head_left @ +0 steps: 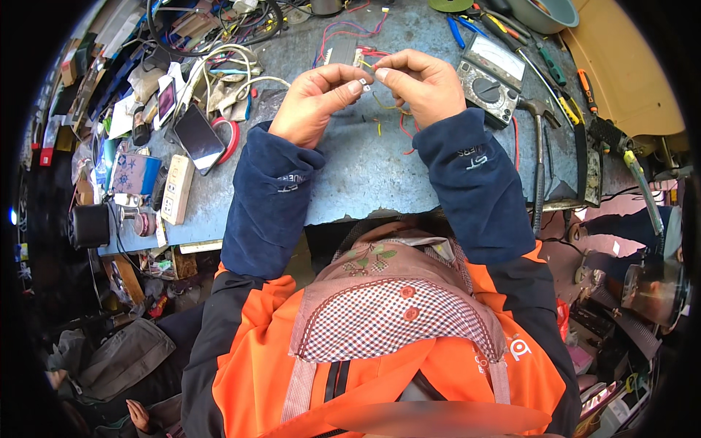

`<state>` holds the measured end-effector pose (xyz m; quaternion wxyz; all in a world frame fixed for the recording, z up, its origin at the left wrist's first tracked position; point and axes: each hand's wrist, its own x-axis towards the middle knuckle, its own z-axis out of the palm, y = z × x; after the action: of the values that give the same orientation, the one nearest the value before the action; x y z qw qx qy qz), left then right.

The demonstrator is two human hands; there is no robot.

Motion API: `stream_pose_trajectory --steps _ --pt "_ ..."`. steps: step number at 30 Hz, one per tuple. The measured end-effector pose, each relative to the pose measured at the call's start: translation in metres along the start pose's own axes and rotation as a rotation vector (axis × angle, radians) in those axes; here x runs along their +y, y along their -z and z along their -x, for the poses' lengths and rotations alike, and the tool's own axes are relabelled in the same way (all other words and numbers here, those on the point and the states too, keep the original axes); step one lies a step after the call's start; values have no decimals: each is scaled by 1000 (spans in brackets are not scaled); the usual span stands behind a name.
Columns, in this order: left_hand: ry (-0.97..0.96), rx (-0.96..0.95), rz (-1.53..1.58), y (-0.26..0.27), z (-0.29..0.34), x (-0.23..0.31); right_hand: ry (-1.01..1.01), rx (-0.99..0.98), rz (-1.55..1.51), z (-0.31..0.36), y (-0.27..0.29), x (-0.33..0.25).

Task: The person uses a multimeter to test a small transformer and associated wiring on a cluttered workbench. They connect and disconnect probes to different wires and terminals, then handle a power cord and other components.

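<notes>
Over the workbench, my left hand (319, 101) is closed in a pinch, with a small white connector (366, 85) showing at its fingertips. Close beside it, my right hand (427, 86) pinches what looks like a thin yellow wire (365, 63); its end is hidden by the fingers. Just beyond both hands lies a grey box-shaped electrical part (342, 52) with red and blue wires (355, 29) trailing from it. Short yellow and red wire scraps (379, 128) lie on the bench below the fingers.
An analog multimeter (491, 86), a hammer (539, 146) and screwdrivers (551, 67) lie to the right. On the left are phones (199, 139), red tape (231, 140), a power strip (177, 190) and tangled cables (226, 69). The blue bench's front edge (350, 217) runs before me.
</notes>
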<state>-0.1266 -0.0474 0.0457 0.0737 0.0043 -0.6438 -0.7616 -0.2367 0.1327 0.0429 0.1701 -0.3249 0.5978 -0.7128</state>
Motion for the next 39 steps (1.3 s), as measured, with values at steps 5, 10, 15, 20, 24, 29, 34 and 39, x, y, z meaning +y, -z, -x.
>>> stream_pose_trajectory --steps 5,10,15,20,24,29,34,39 --pt "-48 64 -12 1 -1 -3 145 -17 193 -1 2 3" --pt "-161 107 -269 -3 1 -5 362 -3 381 2 -5 0" --pt "-368 172 -589 -12 0 -1 276 -2 297 0 0 7" --pt "-444 119 -745 -14 1 1 293 -24 388 2 0 5" --pt "-394 112 -704 -14 0 3 314 -23 414 4 -1 -1" --pt "-374 187 -477 -13 0 -1 350 -36 419 5 -2 -3" --pt "-429 186 -618 -7 -3 -8 369 -69 432 6 -4 -4" --pt "-242 235 -332 -4 -3 -14 362 -42 361 2 -6 0"
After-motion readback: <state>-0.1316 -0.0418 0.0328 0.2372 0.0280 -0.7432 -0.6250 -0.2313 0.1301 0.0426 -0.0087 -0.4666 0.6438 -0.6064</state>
